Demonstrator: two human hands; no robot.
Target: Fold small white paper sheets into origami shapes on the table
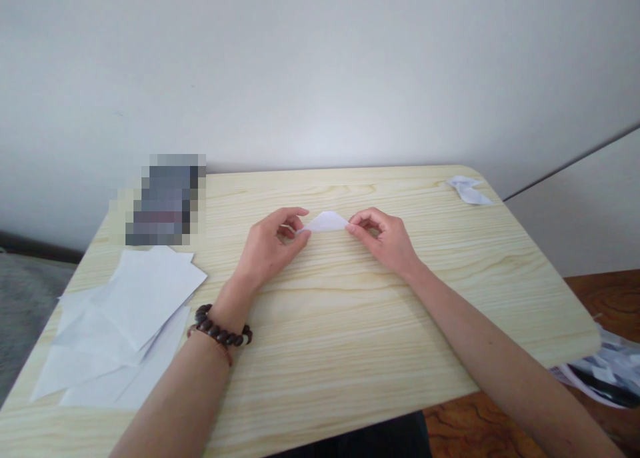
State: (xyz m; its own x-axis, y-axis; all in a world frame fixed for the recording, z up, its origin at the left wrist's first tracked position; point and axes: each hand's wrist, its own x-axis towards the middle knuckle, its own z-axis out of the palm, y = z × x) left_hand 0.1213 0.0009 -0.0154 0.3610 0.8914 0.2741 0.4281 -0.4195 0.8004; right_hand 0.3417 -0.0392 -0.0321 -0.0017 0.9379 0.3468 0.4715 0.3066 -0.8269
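Observation:
A small folded piece of white paper (327, 222) stretches between my two hands, just over the middle of the wooden table (350, 351). Its middle rises to a blunt peak and both ends narrow to points. My left hand (275, 245) pinches the left point, with the index finger raised above it. On that wrist is a dark bead bracelet (220, 331). The right point is pinched between thumb and fingers of my right hand (383, 238). The fingertips partly hide both ends of the paper.
Loose white paper sheets (150, 298) overlap on the table's left side, below a blurred-out dark rectangular object (165, 201). A folded white paper shape (467, 190) lies at the far right corner. Behind the table stands a white wall (320, 71). A bag-lined bin (607, 371) is at lower right.

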